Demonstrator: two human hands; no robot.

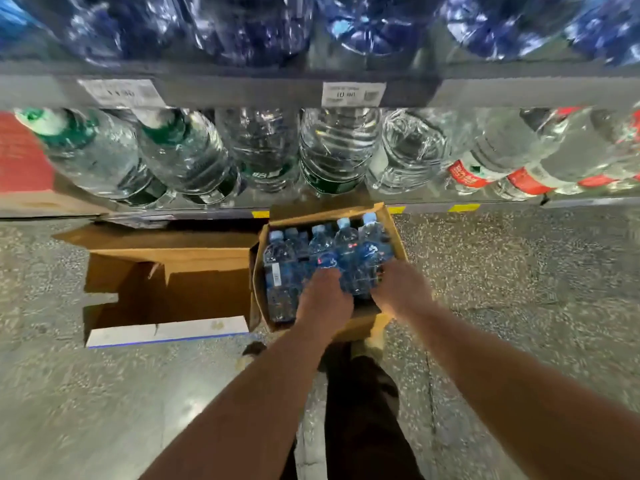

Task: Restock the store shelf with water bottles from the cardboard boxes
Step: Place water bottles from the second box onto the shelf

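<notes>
Head view shows the left hand (323, 299) and right hand (401, 289) side by side among the water bottles (346, 251) in the open cardboard box (258, 282) on the floor (519, 271) below the shelf (242, 95), probably to lift several together; fingers are buried, so the grip cannot be told.

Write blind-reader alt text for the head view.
Left hand and right hand reach onto small water bottles packed in a cardboard box on the floor. A second open box lies to its left, by a shelf of large bottles.
</notes>
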